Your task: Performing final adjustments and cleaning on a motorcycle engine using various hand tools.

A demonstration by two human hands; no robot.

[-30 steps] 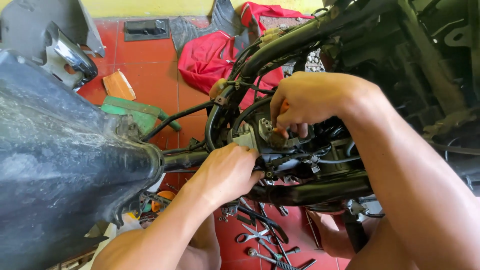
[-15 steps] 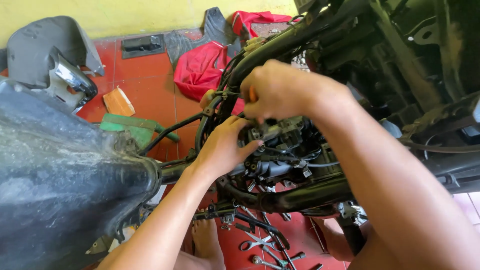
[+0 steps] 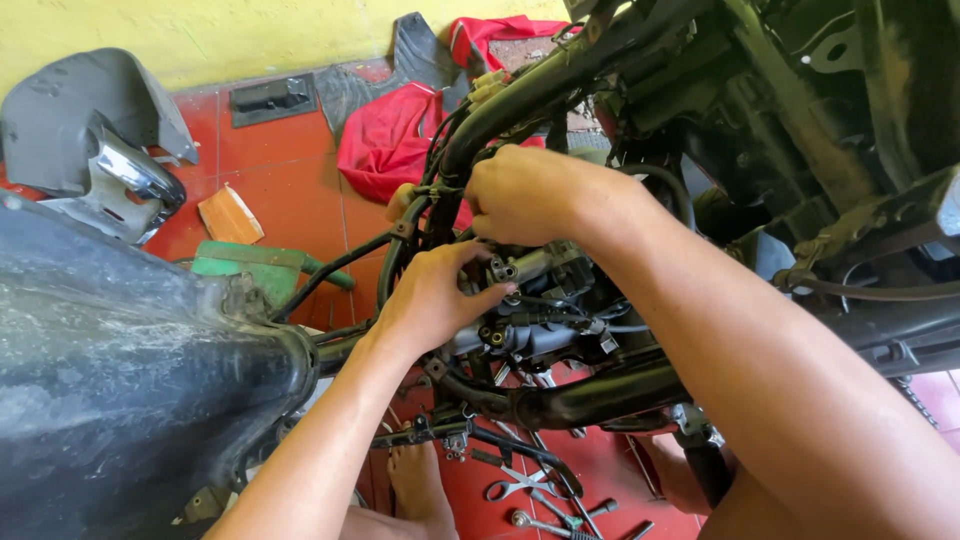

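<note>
head view: both hands have shifted toward 12 o'clock since earlier; the left hand (image 3: 432,296) now pinches the grey engine part (image 3: 530,268). the right hand (image 3: 525,192), at its 12 o'clock, stays curled on it; black frame tube (image 3: 540,95) above.

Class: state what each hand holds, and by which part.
Left hand grips the grey engine part by its left end. Right hand pinches something above it; cannot tell what.

The left hand (image 3: 435,295) is reached in from the lower left, fingers curled inward (thumb uppermost). The right hand (image 3: 525,195) is held just above it, knuckles up, fingers bent downward, forearm stretched from lower right.
</note>
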